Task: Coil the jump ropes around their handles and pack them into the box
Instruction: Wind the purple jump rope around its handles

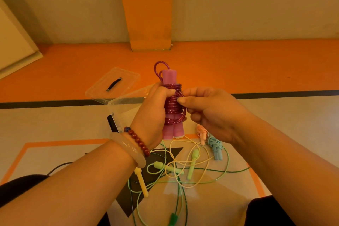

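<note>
1. Above the floor, just in front of the clear box (117,113), the left hand (152,115) held the two pink handles (169,77) upright as a pair. Its fingers were curled round them, with the thumb pressed on the upper turns of the purple rope (173,104) wound about their middle.
2. The right hand (207,113) met the coil from the side. Its thumb and forefinger pinched a strand at the coil's right edge, and its other fingers (195,116) were loosely curled beneath. Whether that strand was the rope's last free stretch could not be told.
3. The main risk seemed to be the pinch slipping before the strand was tucked. The glossy turns looked springy and would probably slacken and unwind down the handles.
4. A small loop stood out above the handle tops. It might catch on the box rim when the bundle went in.
5. Below the hands, the green rope (192,163) and the yellow rope (141,181) lay loose and crossed over each other on the floor. A dropped bundle could fall into that tangle.
6. A blue bundle (215,148) and a small pink bundle (201,133) lay coiled on the floor, not yet in the box. The lid (113,82) lay beyond it.
</note>
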